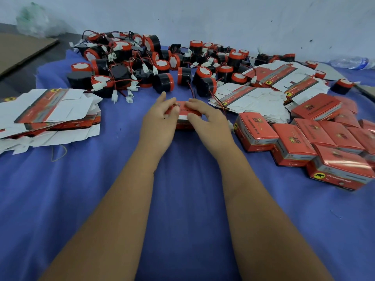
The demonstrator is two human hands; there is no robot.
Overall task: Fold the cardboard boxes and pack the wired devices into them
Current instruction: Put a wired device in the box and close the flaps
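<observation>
Both hands, left [157, 120] and right [209, 118], curled around a small red box [183, 114] on a blue cloth [182, 199], fingers pressing its top flap; likely snag: a stray wire [218, 102] beside it caught under the flap, or cardboard creased.

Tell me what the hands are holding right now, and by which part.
Both hands hold one red cardboard box on the blue cloth. The left hand grips its left end, the right hand its right end, fingers curled over the top.
</observation>
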